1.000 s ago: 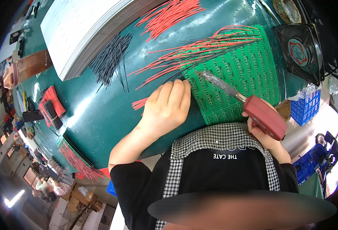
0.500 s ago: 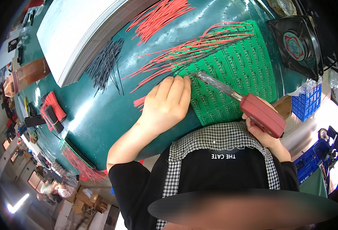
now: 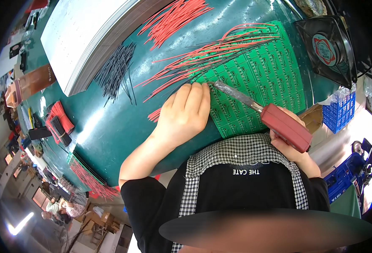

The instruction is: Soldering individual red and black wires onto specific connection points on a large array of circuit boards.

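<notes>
In my right hand (image 3: pixel 288 145), closed around its handle, is a red soldering gun (image 3: pixel 285 126). Its dark metal barrel slants up and left, the tip close to the fingertips of my left hand (image 3: pixel 185 110). Those fingers are curled and pressed together at the left edge of a green circuit board panel (image 3: pixel 257 80); what they pinch is hidden. The panel is divided into many small repeated boards. Red wires (image 3: pixel 173 81) and black wires lie in a fan across its upper left part, sticking out past its edge above my left hand.
Loose red wires (image 3: pixel 175 21) and black wires (image 3: pixel 116 69) lie beside a thick white stack (image 3: pixel 89 38). A black fan (image 3: pixel 327 48) stands at the right, above a blue crate (image 3: pixel 339 111). Bundled wires (image 3: pixel 59 122) and a wired board stack (image 3: pixel 87 168) sit farther left.
The soldering gun has shifted slightly left, bringing its tip nearer my left fingertips. My left hand stays in nearly the same place.
</notes>
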Tool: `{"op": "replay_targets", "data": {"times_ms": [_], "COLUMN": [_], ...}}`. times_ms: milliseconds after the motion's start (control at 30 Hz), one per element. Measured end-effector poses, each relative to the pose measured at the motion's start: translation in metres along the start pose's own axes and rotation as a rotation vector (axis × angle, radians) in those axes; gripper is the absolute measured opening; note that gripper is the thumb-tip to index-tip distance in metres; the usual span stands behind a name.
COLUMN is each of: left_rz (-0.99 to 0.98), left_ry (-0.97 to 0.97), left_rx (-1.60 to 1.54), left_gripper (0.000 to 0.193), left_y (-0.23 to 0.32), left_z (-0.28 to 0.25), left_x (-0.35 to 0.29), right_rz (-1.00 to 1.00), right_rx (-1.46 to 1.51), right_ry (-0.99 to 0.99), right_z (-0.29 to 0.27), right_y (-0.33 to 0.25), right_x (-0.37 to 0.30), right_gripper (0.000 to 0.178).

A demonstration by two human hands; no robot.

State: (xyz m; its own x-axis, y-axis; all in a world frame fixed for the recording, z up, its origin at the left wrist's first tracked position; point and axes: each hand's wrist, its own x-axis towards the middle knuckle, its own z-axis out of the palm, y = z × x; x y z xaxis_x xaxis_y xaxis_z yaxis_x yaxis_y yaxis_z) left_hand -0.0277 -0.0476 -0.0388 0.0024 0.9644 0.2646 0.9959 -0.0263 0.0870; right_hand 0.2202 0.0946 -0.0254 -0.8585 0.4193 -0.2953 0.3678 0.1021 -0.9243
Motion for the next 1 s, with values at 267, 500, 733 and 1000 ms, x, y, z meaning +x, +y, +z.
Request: {"op": "replay_targets", "data": {"times_ms": [267, 500, 733, 1000], "left_rz": [-0.050, -0.048, -0.052, -0.001], "left_ry": [0.026, 0.006, 0.029, 0.006], "left_rx": [0.011, 0.026, 0.039, 0.079], "left_gripper": [0.027, 0.026, 0.026, 0.023], "left_y": [0.002, 0.003, 0.004, 0.002], "left_z": [0.003, 0.002, 0.003, 0.003], "left_x": [0.000, 0.001, 0.001, 0.000], "right_rz": [-0.130, -0.065, 0.091, 0.203], "right_rx": [-0.185, -0.020, 0.101, 0.502], "right_ry": [-0.025, 0.006, 0.018, 0.080], "right_z": [-0.003, 0.001, 0.001, -0.004], "right_y": [-0.002, -0.001, -0.003, 0.000], "right_x": [0.006, 0.004, 0.002, -0.005], "right_gripper": [0.059, 0.060, 0.056, 0.074]}}
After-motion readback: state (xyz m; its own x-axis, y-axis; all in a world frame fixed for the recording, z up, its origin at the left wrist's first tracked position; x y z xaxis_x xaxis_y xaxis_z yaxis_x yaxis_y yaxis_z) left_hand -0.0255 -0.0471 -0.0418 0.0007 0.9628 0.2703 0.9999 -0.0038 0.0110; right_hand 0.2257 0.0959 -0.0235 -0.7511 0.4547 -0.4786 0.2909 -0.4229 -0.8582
